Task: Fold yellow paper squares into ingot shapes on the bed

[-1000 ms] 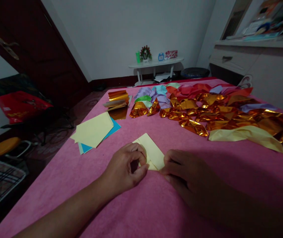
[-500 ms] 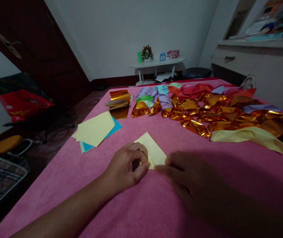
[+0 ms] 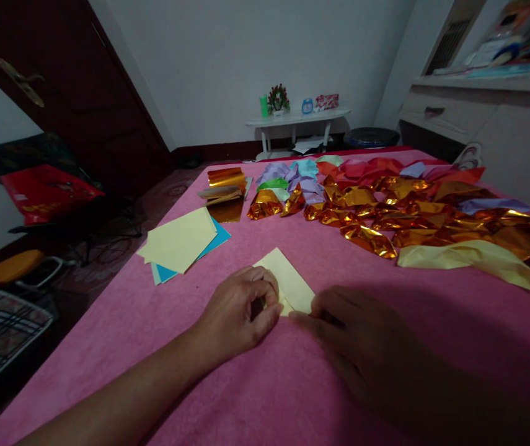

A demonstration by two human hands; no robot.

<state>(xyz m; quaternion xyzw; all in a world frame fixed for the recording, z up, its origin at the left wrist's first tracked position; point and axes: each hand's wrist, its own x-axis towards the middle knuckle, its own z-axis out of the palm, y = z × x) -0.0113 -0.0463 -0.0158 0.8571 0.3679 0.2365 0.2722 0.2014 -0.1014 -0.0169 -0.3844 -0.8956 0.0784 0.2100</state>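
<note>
A pale yellow sheet of paper [image 3: 292, 282], partly folded, lies on the pink cloth between my two hands. My left hand [image 3: 246, 303] is closed on its left side, thumb and fingers pinching the near edge. With thumb and forefinger, my right hand [image 3: 343, 322] grips the near right corner; its other fingers are curled and in shadow. The fold along the near edge is partly hidden by my fingers. Left of the hands lies a stack of pale yellow sheets [image 3: 181, 238] with a blue sheet [image 3: 216, 238] underneath.
Gold foil sheets [image 3: 225, 210] sit behind the stack. Many folded gold foil pieces [image 3: 369, 238] and coloured paper pieces [image 3: 309, 186] cover the far right of the pink cloth [image 3: 227, 384]. A long yellow folded piece [image 3: 469, 257] lies to the right. A white side table [image 3: 297, 118] stands by the wall.
The view has shifted very slightly. Both hands stay on the yellow paper in nearly the same pose.
</note>
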